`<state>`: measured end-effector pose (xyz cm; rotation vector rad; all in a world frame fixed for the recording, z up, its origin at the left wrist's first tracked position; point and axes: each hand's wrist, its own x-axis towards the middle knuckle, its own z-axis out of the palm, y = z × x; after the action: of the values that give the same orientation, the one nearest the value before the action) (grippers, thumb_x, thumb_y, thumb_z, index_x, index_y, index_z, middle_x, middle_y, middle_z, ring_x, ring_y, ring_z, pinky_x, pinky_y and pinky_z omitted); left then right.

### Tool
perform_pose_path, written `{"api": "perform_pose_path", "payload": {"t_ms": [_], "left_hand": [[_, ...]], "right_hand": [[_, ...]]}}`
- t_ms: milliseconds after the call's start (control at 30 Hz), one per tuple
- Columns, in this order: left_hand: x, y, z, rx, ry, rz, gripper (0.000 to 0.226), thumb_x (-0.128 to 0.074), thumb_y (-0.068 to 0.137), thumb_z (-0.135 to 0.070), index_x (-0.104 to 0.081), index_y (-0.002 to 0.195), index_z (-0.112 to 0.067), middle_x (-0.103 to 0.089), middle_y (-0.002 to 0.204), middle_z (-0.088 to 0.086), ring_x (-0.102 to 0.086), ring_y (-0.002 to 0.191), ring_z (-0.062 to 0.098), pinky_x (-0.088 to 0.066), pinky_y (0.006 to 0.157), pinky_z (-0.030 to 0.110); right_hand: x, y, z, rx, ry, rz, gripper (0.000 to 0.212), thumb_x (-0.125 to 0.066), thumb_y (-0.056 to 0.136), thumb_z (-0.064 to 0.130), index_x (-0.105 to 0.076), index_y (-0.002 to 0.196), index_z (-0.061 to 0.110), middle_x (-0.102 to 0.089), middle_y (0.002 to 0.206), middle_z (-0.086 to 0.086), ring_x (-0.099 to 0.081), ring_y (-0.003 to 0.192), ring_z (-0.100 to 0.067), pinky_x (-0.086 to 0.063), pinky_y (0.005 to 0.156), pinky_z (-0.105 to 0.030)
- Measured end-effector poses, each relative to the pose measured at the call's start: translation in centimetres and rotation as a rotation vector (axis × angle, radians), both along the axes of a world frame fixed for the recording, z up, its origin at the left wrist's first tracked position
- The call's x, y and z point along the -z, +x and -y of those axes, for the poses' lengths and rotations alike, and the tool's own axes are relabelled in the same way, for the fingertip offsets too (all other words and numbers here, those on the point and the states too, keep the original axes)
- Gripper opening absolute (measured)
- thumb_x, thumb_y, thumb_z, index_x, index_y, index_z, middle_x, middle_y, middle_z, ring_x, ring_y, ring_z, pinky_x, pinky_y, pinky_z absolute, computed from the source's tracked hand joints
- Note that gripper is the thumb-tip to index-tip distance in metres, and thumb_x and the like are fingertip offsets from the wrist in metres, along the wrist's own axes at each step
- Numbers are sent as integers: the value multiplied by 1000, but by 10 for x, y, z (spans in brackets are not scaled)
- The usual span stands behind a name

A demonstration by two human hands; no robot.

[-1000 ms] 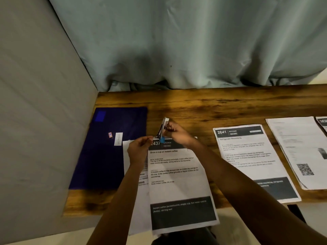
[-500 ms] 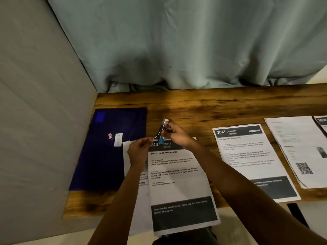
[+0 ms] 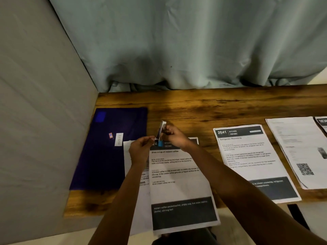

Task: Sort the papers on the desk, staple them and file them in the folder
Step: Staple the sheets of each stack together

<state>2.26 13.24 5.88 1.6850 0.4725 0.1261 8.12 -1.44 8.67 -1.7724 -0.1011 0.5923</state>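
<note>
A printed sheet headed "Brew a cup of instant coffee" [image 3: 178,188] lies on top of another sheet [image 3: 138,197] at the desk's front edge, both hanging over it. My left hand [image 3: 140,150] pinches the sheets' top left corner. My right hand [image 3: 174,136] grips a small stapler [image 3: 161,130], held upright with its blue end down on that same corner. To the left lies a dark blue folder [image 3: 108,149], flat and closed.
More printed sheets lie to the right: one headed "2641 Kitchen" [image 3: 251,161], a pile with a QR code [image 3: 299,149], and another sheet at the frame's edge [image 3: 323,122]. A grey panel [image 3: 35,121] bounds the wooden desk [image 3: 203,106] on the left; a curtain hangs behind.
Hardly anything differs. Both hands stay at the sheet's top left corner, and the stapler's blue end has sunk slightly lower onto it.
</note>
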Motion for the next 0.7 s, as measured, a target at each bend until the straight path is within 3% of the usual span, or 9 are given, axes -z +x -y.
{"api": "perform_pose_path", "payload": {"t_ms": [100,233,367,500,567,700], "left_hand": [[-1,-4,-1,66,48,-1,15,-70,84,-25,-70,98,-20,-73,91,-2,-69,87,13,-55,76,25],[-2,-8,1,201,206,-47,22,-76,78,-29,-72,93,-15,-72,83,-3,-68,76,9,-52,67,18],[-2,-8,5,166,246,-34,18,-74,81,-25,-70,92,-11,-71,83,-1,-67,73,8,-48,60,12],[-2,-8,10,135,265,-51,17,-73,82,-26,-67,84,-11,-68,74,-3,-63,65,6,-44,53,9],[-2,-10,10,125,253,-43,15,-73,81,-27,-67,84,-12,-67,75,-4,-63,67,6,-46,57,10],[1,-13,3,188,117,-79,19,-78,75,-22,-67,89,-24,-72,89,-3,-67,81,10,-54,73,26]], "right_hand": [[2,1,-1,21,-26,-4,14,-54,93,8,-56,102,20,-60,89,9,-56,81,-1,-43,65,-12],[1,0,-5,37,-59,3,17,-52,94,6,-57,108,15,-61,97,4,-59,93,-12,-47,73,-19],[4,-2,-9,56,-61,27,22,-54,93,6,-57,114,10,-62,106,-4,-60,105,-21,-51,90,-33],[3,-5,-11,81,-75,60,19,-54,94,9,-57,112,10,-61,98,0,-59,101,-19,-51,87,-32],[2,-5,-10,80,-73,68,20,-54,93,11,-57,113,9,-61,103,-4,-60,104,-22,-51,90,-35],[-1,-1,-2,4,-50,80,26,-60,90,14,-57,116,11,-63,113,-7,-60,107,-20,-50,91,-33]]}}
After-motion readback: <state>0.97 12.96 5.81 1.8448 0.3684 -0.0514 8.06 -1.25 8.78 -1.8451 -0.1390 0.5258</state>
